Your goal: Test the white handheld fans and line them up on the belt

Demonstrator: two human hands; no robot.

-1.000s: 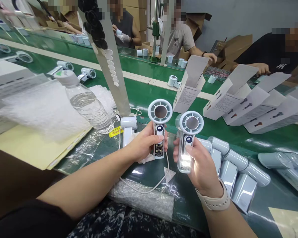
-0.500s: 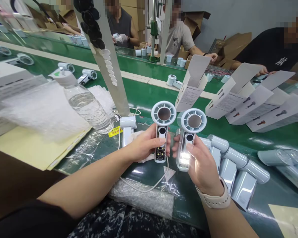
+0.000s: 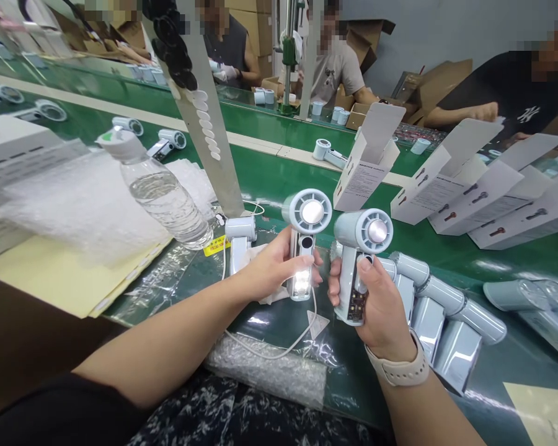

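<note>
My left hand (image 3: 283,263) is closed round the handle of a pale blue handheld fan (image 3: 309,212), its thumb on the front below a dark round button. The handle front gleams with light. My right hand (image 3: 381,297) grips a second handheld fan (image 3: 363,230), turned slightly to the right, with its thumb by the button; a dark circuit-like panel shows on the lower handle. Both fans are held upright above the table, side by side and apart. Behind my right hand lie several more fans (image 3: 441,294) in a row. Another fan (image 3: 240,238) lies beyond my left forearm.
A water bottle (image 3: 160,192) leans over plastic bags (image 3: 74,198) at left. Open white boxes (image 3: 367,167) stand at right on the green conveyor (image 3: 270,164). A white cable (image 3: 279,356) and bubble wrap (image 3: 279,375) lie in front. Co-workers sit across the line.
The right fan has turned so its head faces more to the right and its handle panel shows dark. The left fan has tilted slightly, and its handle front now shines. Boxes have shifted rightward.
</note>
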